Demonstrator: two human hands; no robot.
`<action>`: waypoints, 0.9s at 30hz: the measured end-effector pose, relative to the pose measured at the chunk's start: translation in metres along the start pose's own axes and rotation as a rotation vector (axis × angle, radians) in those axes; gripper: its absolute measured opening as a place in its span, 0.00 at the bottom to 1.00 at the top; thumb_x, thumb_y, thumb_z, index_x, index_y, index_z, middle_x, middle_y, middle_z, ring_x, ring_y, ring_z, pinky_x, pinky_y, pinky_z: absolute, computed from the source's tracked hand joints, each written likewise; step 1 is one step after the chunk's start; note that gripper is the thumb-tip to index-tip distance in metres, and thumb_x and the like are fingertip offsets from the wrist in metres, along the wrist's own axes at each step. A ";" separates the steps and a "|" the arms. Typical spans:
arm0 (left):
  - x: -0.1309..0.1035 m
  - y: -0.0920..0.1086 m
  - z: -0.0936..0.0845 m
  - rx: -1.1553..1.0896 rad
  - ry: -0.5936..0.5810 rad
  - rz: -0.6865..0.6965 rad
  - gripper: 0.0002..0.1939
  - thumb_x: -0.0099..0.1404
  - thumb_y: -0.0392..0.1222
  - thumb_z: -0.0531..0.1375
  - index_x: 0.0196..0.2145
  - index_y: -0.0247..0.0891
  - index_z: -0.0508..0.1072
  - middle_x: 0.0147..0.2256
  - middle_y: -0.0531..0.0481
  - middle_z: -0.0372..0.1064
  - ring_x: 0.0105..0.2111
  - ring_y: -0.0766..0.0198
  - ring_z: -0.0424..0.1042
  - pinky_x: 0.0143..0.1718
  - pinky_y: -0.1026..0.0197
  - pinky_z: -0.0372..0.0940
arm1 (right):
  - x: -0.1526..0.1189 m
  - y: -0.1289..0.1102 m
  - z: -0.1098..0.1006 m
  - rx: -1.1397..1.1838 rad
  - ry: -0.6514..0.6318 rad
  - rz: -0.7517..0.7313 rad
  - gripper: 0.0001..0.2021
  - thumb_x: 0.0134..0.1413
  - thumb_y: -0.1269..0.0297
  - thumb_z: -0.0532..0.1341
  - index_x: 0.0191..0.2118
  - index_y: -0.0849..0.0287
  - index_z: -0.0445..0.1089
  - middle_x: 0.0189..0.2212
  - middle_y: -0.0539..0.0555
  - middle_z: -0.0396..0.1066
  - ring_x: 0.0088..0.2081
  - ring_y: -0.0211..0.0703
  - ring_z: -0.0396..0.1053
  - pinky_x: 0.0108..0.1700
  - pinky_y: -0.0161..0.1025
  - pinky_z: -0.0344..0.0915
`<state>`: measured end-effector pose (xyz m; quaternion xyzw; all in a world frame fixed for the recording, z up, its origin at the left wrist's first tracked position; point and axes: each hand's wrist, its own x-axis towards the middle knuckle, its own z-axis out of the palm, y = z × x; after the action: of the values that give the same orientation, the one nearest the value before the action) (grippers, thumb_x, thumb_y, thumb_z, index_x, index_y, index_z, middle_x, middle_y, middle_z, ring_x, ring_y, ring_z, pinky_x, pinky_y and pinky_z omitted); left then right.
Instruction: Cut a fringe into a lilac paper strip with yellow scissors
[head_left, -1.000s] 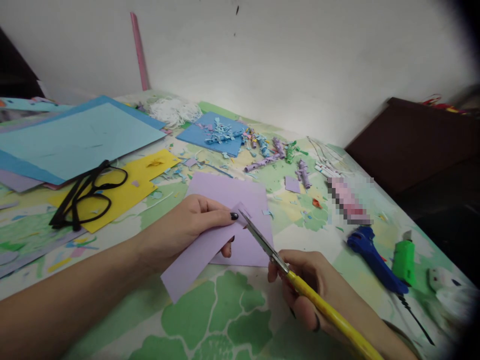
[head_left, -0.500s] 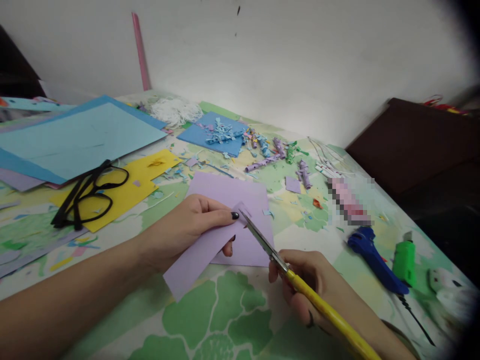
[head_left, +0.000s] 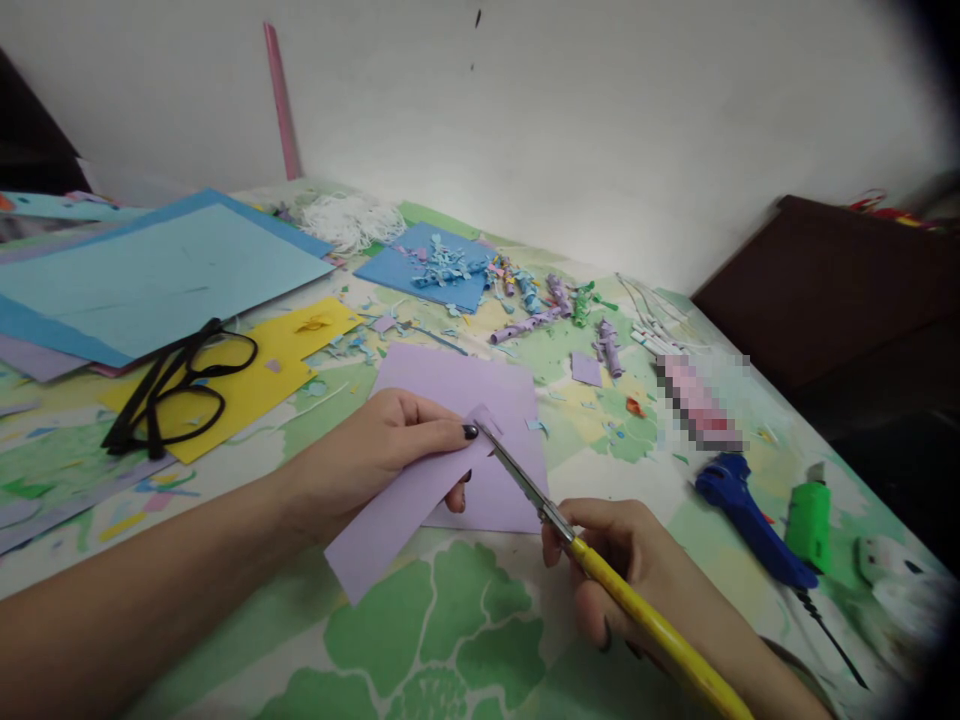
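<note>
My left hand pinches a strip of purple paper between thumb and fingers, its long end slanting down to the left. In my right hand are scissors with yellow handles; their blades point up and left and meet the strip's far end, beside my left thumb. The blades look nearly closed together. Beneath my left hand lies a larger purple sheet, partly hidden by the hand and strip.
Black glasses rest on yellow paper at left, near blue sheets. Rolled, fringed paper pieces and scraps lie behind. At right are a blue glue gun and a green cutter. A wall rises behind the table.
The scissor blades have closed a little at the strip's end, and my right thumb has shifted with the handles. My left hand and the strip have hardly moved.
</note>
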<state>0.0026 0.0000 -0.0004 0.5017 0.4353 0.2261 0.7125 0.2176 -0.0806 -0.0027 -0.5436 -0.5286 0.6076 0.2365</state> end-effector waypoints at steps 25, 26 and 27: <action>-0.002 0.002 0.001 -0.050 -0.003 0.001 0.14 0.63 0.40 0.58 0.23 0.34 0.78 0.15 0.53 0.72 0.15 0.74 0.63 0.17 0.73 0.54 | -0.003 0.007 -0.003 0.036 -0.014 -0.045 0.13 0.36 0.68 0.68 0.31 0.60 0.67 0.15 0.42 0.59 0.19 0.32 0.48 0.21 0.30 0.47; -0.002 0.002 0.001 -0.050 -0.002 0.005 0.14 0.63 0.40 0.58 0.24 0.34 0.79 0.15 0.53 0.72 0.15 0.74 0.63 0.17 0.73 0.54 | -0.003 0.008 -0.003 0.037 -0.015 -0.046 0.13 0.37 0.67 0.68 0.31 0.60 0.67 0.15 0.42 0.59 0.19 0.32 0.47 0.21 0.30 0.47; -0.001 0.002 0.002 -0.046 -0.001 0.009 0.13 0.63 0.39 0.58 0.24 0.34 0.79 0.15 0.53 0.72 0.15 0.74 0.63 0.17 0.73 0.53 | -0.003 0.009 -0.003 0.036 -0.017 -0.045 0.13 0.37 0.67 0.68 0.32 0.60 0.67 0.15 0.42 0.59 0.19 0.32 0.47 0.21 0.30 0.47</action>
<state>0.0034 -0.0009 0.0026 0.4873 0.4273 0.2388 0.7231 0.2240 -0.0844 -0.0089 -0.5221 -0.5317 0.6162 0.2552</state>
